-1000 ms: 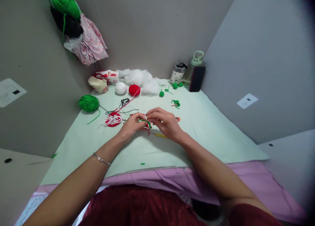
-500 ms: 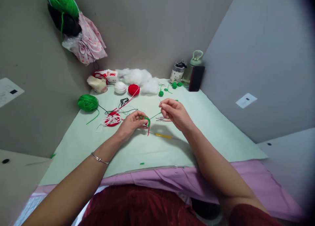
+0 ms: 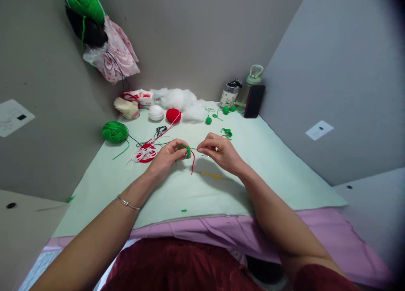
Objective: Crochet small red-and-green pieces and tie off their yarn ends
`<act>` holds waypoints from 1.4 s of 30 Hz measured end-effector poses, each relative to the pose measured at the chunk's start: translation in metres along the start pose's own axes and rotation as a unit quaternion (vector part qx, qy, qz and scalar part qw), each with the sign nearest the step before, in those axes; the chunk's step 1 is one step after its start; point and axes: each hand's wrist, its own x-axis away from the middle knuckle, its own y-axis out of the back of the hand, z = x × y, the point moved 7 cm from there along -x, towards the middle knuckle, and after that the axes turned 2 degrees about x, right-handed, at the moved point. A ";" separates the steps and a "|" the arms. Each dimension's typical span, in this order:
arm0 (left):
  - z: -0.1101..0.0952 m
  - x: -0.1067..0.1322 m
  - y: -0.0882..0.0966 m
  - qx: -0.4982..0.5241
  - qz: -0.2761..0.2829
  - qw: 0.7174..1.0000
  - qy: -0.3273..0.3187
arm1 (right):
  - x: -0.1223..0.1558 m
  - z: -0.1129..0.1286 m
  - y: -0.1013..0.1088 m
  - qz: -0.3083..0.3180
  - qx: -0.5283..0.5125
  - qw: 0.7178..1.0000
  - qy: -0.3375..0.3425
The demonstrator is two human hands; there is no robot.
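My left hand (image 3: pixel 166 157) pinches a small green crocheted piece (image 3: pixel 185 149) with a red yarn tail hanging from it. Close to its right, my right hand (image 3: pixel 220 152) is closed in a pinch on a thin needle with green thread that runs to the piece. Both hands hover just above the pale green mat (image 3: pixel 268 168). A yellow-handled crochet hook (image 3: pixel 211 175) lies on the mat below my right hand.
A green yarn ball (image 3: pixel 114 131), a red disc with white yarn (image 3: pixel 145 153), white and red balls (image 3: pixel 164 114), stuffing (image 3: pixel 180 99), small green pieces (image 3: pixel 225 133), a jar, a bottle (image 3: pixel 249 86) and a phone sit toward the back. Bags hang on the left wall.
My right hand first pulled away to the right, drawing green thread out, and has now come back close to the green piece. My left hand lifted the piece slightly.
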 end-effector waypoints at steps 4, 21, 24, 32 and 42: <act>0.000 0.000 -0.001 -0.002 0.013 1.000 0.000 | 0.000 0.001 0.000 0.002 0.007 1.000 0.001; 0.005 0.001 -0.005 0.012 0.046 0.999 0.017 | 0.000 0.004 -0.005 0.009 -0.016 1.000 0.009; 0.003 0.001 -0.004 0.032 0.033 0.999 0.024 | 0.000 0.002 -0.003 0.008 -0.018 1.000 0.002; 0.003 0.001 -0.004 0.032 0.039 0.999 0.018 | 0.001 0.003 -0.003 0.015 -0.011 1.000 -0.001; 0.007 0.003 -0.008 0.032 0.062 0.997 0.032 | -0.001 0.000 -0.010 0.007 -0.039 0.999 -0.028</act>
